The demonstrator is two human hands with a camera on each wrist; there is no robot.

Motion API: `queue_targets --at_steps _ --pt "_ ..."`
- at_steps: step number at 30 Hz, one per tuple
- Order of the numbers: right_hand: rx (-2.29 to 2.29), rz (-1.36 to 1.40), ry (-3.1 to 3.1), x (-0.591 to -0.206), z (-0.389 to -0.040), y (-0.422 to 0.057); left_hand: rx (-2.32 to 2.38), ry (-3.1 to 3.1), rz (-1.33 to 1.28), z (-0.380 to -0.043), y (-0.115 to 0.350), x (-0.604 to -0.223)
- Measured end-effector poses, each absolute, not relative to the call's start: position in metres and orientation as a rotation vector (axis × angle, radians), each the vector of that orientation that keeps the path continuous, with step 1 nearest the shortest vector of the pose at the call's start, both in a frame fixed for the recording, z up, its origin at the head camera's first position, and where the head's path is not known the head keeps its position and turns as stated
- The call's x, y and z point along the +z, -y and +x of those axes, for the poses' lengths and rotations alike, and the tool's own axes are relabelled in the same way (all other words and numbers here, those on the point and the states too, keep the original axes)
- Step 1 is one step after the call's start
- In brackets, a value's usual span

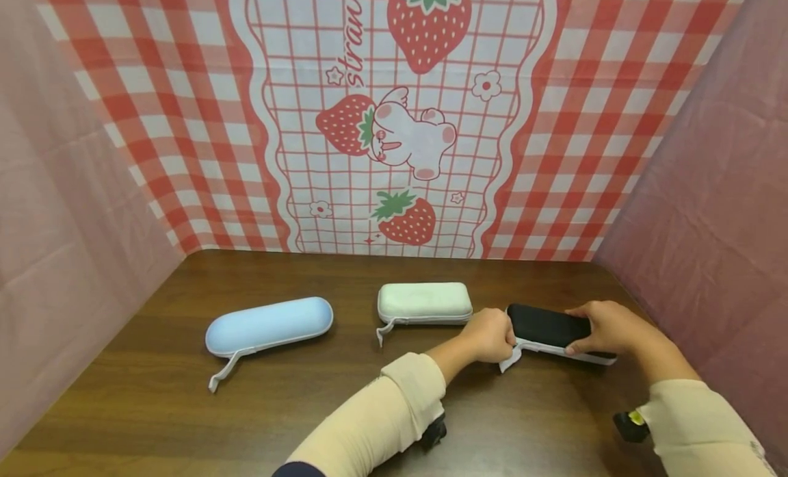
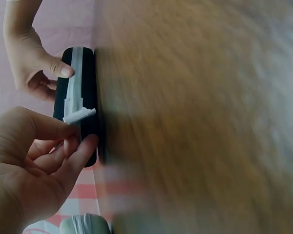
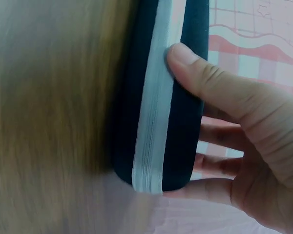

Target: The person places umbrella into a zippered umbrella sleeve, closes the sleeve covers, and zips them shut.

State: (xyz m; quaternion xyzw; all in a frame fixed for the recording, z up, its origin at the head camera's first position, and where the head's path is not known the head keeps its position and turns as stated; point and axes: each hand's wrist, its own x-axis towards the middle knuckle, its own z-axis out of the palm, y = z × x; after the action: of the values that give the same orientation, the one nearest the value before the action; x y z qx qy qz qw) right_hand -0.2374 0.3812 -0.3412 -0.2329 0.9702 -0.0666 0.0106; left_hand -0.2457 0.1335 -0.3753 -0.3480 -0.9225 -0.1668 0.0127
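A black zip case (image 1: 544,325) with a pale zip band lies toward the right of the table, and both hands are on it. My left hand (image 1: 489,335) has its fingers curled at the left end. In the left wrist view its thumb and finger close in on the zip, right at the white pull ribbon (image 2: 79,115). My right hand (image 1: 611,330) grips the other end. The right wrist view shows the right thumb (image 3: 188,63) pressing at the edge of the zip band (image 3: 154,112), the other fingers behind the case.
A pale green zip case (image 1: 425,300) sits just left of my left hand, its ribbon toward me. Farther left lies a rounded light blue case (image 1: 271,325), also with a ribbon. Behind the wooden table (image 1: 246,422) hangs a strawberry-print cloth (image 1: 394,217); pink cloths flank both sides.
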Motion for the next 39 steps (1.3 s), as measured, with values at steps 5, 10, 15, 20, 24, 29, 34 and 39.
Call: queue_targets --at_steps 5,10,15,20,24,29,34,39 --pt "-0.219 -0.681 -3.035 -0.34 -0.24 -0.375 -0.573 2.906 -1.009 -0.245 -0.136 -0.375" --pt "-0.232 -0.614 -3.044 -0.338 -0.24 -0.369 -0.6 2.909 -0.978 -0.247 -0.135 -0.375" --pt "-0.268 -0.534 -3.044 -0.339 -0.238 -0.362 -0.615 2.908 -0.918 -0.248 -0.128 -0.376" --pt "-0.261 -0.494 -3.045 -0.341 -0.237 -0.358 -0.602 2.87 -0.997 -0.245 -0.117 -0.379" --pt "-0.262 -0.479 -3.061 -0.341 -0.237 -0.357 -0.629 2.827 -1.051 -0.243 -0.104 -0.381" --pt "-0.264 -0.448 -3.078 -0.343 -0.237 -0.36 -0.762 2.789 -1.082 -0.239 -0.086 -0.38" --pt "-0.261 -0.468 -3.093 -0.343 -0.238 -0.368 -0.838 2.747 -1.108 -0.227 -0.065 -0.374" --pt "-0.243 -0.477 -3.103 -0.343 -0.238 -0.379 -0.88 2.739 -1.142 -0.216 -0.039 -0.368"
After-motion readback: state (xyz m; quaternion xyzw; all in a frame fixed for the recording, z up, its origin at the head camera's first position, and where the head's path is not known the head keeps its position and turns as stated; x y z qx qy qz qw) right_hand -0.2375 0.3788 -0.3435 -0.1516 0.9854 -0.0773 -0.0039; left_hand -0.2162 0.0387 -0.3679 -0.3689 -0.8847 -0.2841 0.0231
